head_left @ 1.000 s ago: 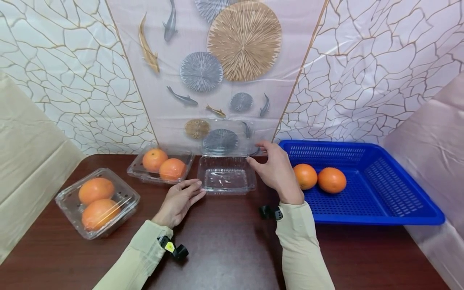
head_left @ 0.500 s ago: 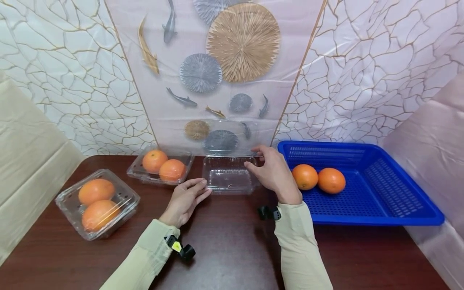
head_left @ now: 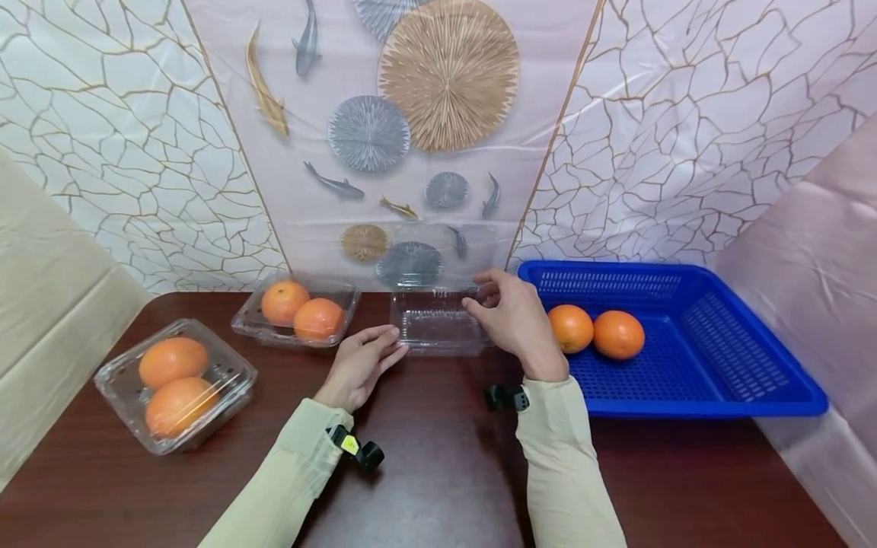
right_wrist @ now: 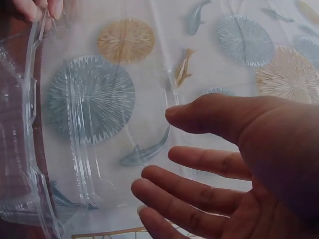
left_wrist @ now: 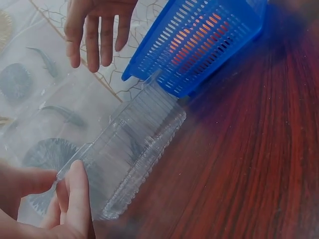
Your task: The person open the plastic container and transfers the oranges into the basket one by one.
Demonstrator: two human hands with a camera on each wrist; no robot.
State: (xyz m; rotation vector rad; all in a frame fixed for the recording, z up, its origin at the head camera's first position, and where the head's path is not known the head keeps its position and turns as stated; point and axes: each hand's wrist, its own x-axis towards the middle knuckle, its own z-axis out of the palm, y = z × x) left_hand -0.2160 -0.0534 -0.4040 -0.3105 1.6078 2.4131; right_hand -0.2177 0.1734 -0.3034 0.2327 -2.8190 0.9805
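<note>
A dark reddish-brown tabletop [head_left: 425, 464], on which light is dully reflected, is backed by a pale, gold-veined wall covering [head_left: 658, 167]. Near its back edge, an opened clear container [head_left: 441, 329] is pinched at the left rim by the left hand [head_left: 361, 365]. Beside its raised lid [head_left: 445, 255], the right hand [head_left: 518, 323] is held, fingers spread. On the right, 2 oranges [head_left: 618, 335] are contained in a blue basket [head_left: 685, 408]

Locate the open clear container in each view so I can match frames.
Head: open clear container, centre, slightly below mid-height.
Left wrist: left of centre, slanting from lower left toward upper middle.
Right wrist: left side, rim running top to bottom.
Shared landmark: the left hand at its edge.
</note>
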